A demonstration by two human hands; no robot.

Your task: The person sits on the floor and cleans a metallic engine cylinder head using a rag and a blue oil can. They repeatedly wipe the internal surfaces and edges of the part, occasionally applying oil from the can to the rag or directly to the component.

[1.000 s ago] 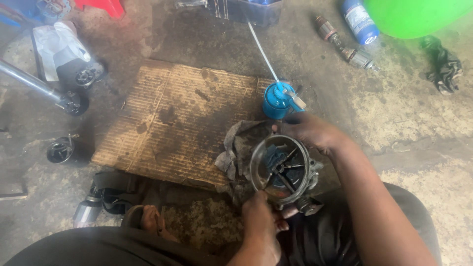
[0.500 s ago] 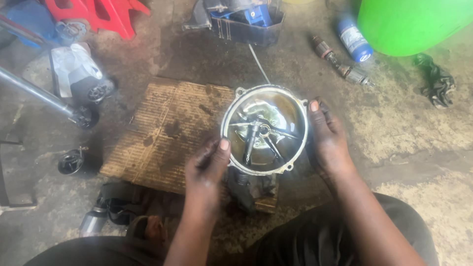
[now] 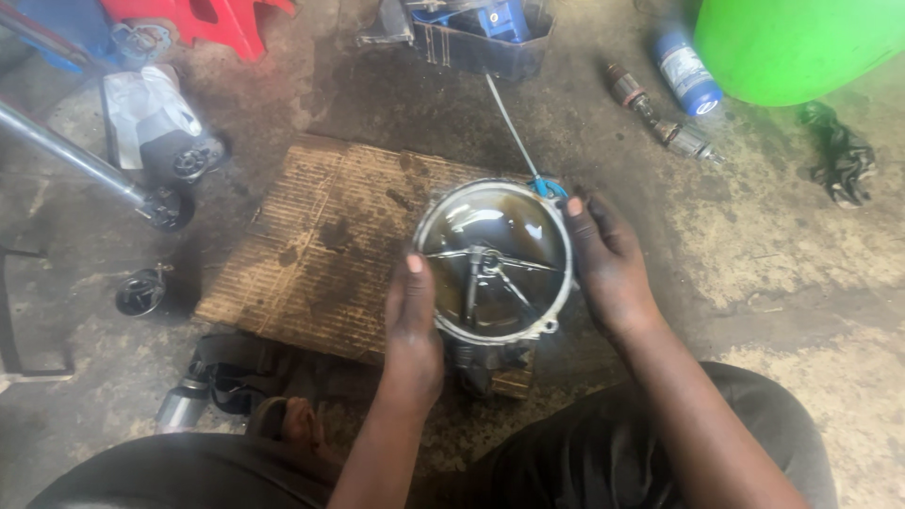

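Left hand (image 3: 411, 316) presses flat against the left rim of a round metal housing (image 3: 493, 259), fingers pointing up, grasping it from that side. That housing, a greasy bowl with ribs meeting at a central hub, is held open side up over a worn cardboard sheet (image 3: 325, 245) on the concrete floor (image 3: 782, 245). Right hand (image 3: 608, 264) clasps the housing's right rim. Behind it, a blue-handled tool (image 3: 523, 151) lies; farther right, a green container (image 3: 801, 42).
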